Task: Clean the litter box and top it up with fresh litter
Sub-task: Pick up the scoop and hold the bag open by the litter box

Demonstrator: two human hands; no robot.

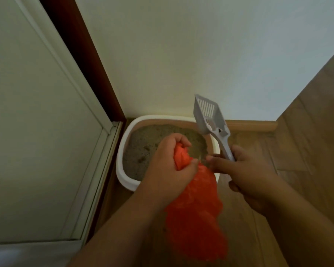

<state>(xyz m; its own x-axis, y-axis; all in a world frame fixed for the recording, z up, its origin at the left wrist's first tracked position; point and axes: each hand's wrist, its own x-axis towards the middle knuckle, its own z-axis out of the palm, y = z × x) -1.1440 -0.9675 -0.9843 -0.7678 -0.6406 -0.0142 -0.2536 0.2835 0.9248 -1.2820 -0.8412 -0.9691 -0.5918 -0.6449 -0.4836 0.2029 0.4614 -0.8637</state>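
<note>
Wood-look floor (307, 151), white wall (181, 54), corner setting. Item 1: left hand (168, 164), centre frame, fingers curled round the bunched top of an orange plastic bag (197, 205); bag hung toward lower centre. Item 2: right hand (247, 170), right of centre, gripped the handle of a grey slotted scoop (208, 114); long axis ran up-left, blade raised above the box rim. Item 3: litter box (121, 151), white-rimmed, grey litter with dark clumps, lay directly beyond both hands; scoop hand judged nearer its right edge. Bag mouth appeared unopened.
</note>
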